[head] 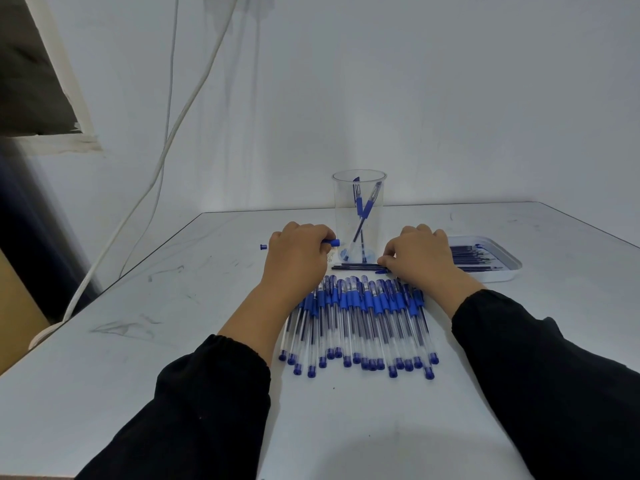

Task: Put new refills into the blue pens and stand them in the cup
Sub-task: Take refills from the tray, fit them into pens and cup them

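Several capped blue pens [360,323] lie in a row on the white table, just in front of my hands. A clear plastic cup [359,202] stands behind them with two blue pens leaning inside. My left hand [298,252] grips a blue pen whose blue end [333,242] sticks out to the right, beside the cup. My right hand [417,254] rests fingers-down on the table and pinches thin dark refills [356,266] that lie in front of the cup. A small blue end plug [264,247] lies left of my left hand.
A white tray [504,263] holding several dark refills sits at the right, touching my right hand's far side. White cables [166,143] hang down the wall at the left. The table's left edge [138,268] runs diagonally.
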`<state>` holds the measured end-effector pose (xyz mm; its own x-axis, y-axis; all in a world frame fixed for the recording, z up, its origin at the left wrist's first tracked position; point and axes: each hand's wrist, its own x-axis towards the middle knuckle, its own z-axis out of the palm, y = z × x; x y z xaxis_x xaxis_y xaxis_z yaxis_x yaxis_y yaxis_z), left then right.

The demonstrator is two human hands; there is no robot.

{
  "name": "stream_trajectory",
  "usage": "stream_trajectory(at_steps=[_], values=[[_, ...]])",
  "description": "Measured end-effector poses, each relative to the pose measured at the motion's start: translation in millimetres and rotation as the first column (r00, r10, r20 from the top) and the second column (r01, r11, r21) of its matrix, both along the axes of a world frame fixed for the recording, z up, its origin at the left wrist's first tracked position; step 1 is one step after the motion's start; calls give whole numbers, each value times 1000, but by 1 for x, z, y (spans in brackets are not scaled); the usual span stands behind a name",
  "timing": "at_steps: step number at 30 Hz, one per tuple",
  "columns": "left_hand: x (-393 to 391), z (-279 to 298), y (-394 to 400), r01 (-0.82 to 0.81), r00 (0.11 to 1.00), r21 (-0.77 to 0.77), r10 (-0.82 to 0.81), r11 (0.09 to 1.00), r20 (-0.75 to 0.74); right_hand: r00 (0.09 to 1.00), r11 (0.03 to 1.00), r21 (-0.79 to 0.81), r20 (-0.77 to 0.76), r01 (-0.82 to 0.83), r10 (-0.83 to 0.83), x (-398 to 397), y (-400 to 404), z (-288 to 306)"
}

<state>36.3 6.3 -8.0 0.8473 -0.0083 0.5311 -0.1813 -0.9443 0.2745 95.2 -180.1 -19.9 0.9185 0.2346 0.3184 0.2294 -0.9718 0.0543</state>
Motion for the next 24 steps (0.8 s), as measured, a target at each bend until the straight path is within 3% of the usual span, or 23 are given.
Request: stream_trajectory(at_steps=[10, 18, 24], values=[[0, 1, 0, 0, 1000, 6, 0, 1000, -7, 999, 999, 50, 30, -15, 13, 3, -2, -1], [-5, -1, -5, 49, 999, -27, -49, 998, -20, 996, 957, 288, 76, 31, -55, 6, -39, 14], [-6, -3, -12, 106, 994, 2, -106, 994, -36, 981, 947, 286, -166, 148, -103, 3, -72, 21]])
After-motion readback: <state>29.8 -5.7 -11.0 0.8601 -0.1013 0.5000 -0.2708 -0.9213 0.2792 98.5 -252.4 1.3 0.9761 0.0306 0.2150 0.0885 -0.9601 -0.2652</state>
